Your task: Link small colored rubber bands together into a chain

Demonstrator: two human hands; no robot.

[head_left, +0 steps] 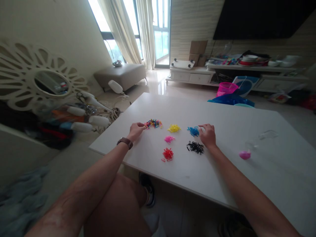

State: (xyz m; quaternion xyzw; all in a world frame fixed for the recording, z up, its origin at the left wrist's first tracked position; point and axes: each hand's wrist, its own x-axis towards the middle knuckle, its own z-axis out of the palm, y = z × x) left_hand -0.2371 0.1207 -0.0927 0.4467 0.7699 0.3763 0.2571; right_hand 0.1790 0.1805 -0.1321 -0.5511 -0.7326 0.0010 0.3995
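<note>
Small rubber bands lie in separate colour heaps on the white table. My left hand [136, 131], with a brown watch band [125, 143] on its wrist, has thumb and forefinger pinched at the left edge of a mixed-colour pile of rubber bands [154, 123]. What sits between those fingertips is too small to make out. At the right edge of the blue pile [193, 131] is my right hand [207, 135], forefinger stretched out and nothing visible in it. Nearby are a yellow pile [174, 128], a pink pile [169, 139], a red pile [168, 154] and a black pile [196, 147].
On the table's right side are a purple-pink object [245, 155] and a clear container [268, 135]. Beyond the table stand a pink basket [225, 89] and a blue plastic item [228, 99]. A lamp with white shades [98, 120] is left of the table.
</note>
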